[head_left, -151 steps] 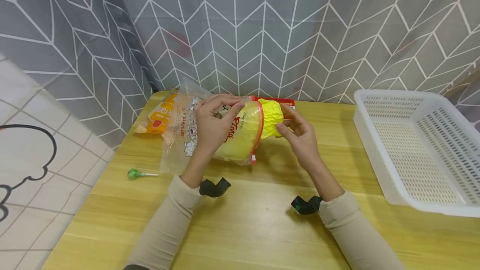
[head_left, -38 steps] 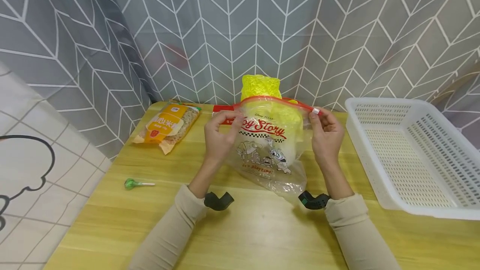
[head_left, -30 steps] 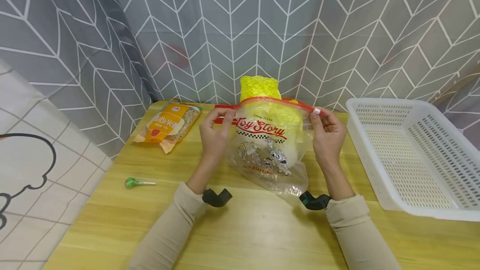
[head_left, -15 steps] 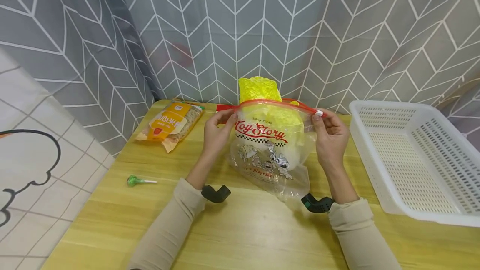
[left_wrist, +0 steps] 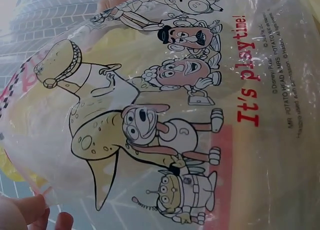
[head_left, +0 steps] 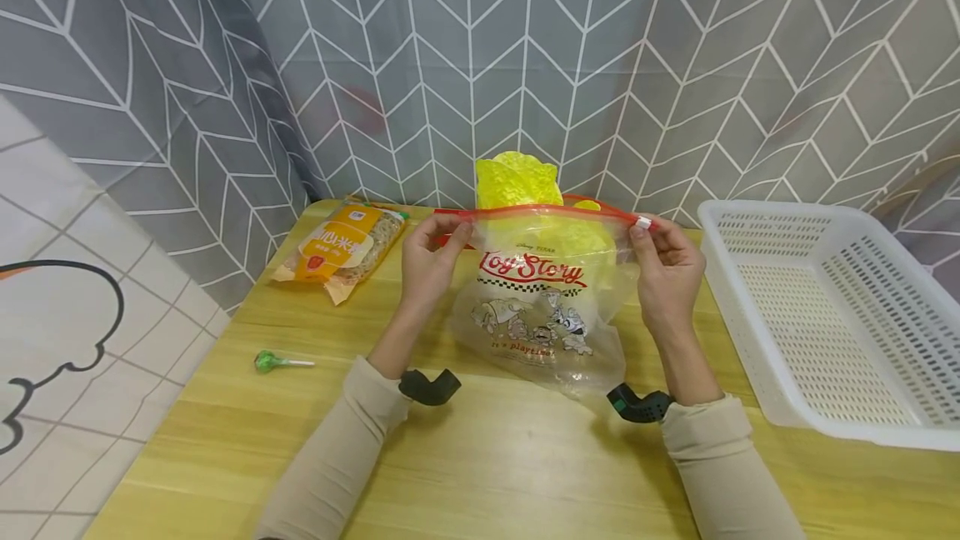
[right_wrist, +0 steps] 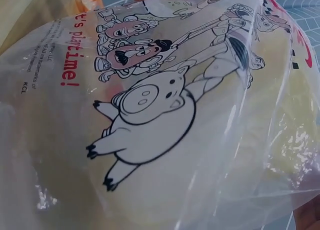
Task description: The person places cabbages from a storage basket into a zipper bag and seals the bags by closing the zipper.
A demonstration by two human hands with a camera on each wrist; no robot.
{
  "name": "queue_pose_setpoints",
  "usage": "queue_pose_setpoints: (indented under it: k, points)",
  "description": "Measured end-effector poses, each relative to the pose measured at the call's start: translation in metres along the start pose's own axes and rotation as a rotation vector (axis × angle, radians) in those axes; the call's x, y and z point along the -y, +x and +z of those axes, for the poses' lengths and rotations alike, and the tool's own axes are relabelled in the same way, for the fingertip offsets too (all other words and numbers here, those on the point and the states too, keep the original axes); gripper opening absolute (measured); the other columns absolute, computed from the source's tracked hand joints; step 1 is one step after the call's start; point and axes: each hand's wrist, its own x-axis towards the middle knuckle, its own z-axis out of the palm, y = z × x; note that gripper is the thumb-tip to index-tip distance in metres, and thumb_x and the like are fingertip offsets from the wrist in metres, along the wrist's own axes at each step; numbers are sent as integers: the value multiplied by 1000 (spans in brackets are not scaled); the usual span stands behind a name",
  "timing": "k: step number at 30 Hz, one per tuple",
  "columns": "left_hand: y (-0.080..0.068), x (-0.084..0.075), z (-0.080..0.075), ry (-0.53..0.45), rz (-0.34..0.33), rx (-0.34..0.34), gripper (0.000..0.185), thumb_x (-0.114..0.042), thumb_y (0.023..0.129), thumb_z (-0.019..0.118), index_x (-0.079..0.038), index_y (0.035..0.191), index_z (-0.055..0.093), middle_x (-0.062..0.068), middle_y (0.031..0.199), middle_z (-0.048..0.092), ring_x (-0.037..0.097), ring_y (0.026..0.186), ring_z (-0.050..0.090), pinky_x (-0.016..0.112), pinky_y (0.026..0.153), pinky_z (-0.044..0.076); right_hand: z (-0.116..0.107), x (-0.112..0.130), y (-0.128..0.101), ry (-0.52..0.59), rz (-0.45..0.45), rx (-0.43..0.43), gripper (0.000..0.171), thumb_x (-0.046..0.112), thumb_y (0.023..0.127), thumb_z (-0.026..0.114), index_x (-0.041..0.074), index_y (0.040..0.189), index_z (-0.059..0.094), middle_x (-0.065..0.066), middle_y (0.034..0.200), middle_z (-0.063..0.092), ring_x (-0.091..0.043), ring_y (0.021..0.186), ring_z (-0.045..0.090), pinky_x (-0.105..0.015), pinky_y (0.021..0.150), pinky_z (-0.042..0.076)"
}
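Clear "Toy Story" zip bag (head_left: pixel 536 307), both hands pinching its red top, contents perhaps cabbage (head_left: pixel 517 180)

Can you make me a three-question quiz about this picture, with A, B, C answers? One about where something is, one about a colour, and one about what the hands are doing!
1. Where is the lollipop?
A. in the basket
B. on the table, left of the arms
C. inside the bag

2. What colour is the zip strip on the bag?
A. red
B. blue
C. black

3. What are the left hand and right hand doing?
A. resting flat
B. holding the lollipop
C. pinching the bag's top ends

Answers: 1 B, it lies on the wood near the left edge. 2 A, the top band is red. 3 C, each hand grips one end.
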Motion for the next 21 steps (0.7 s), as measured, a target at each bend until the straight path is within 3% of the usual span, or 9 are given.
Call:
queue_pose_setpoints:
  k: [7,12,15,21]
  points:
    - [-1,-10,-2,-7,77,13,14,-12,94,73,2,97,71,-6,90,71,6,92,63,33,86,47,2,10,3,16,31,-50,9,-4,93,68,0,94,75,-1,79,75,-8,66,68,-19,60,55]
    - [-6,-29,-10,-7,136,43,9,-13,93,74,-4,95,72,1,95,72,9,97,61,31,88,44,5,26,6,12,5,-74,6,-2,92,71,1,87,74,1,76,75,-7,67,67,-19,63,55]
    - [-6,-40,-15,19,185,61,12,-11,92,74,0,96,71,3,97,72,10,100,60,33,92,41,8,37,8,-11,-15,-86,7,-1,91,72,2,85,73,2,75,74,-7,69,67,-18,67,54]
    - [-1,-56,-25,109,198,74,12,-10,93,73,1,99,72,8,100,73,7,102,59,33,96,38,10,53,17,-33,0,-13,6,0,92,72,-1,86,72,-1,74,73,-10,66,67,-20,64,56]
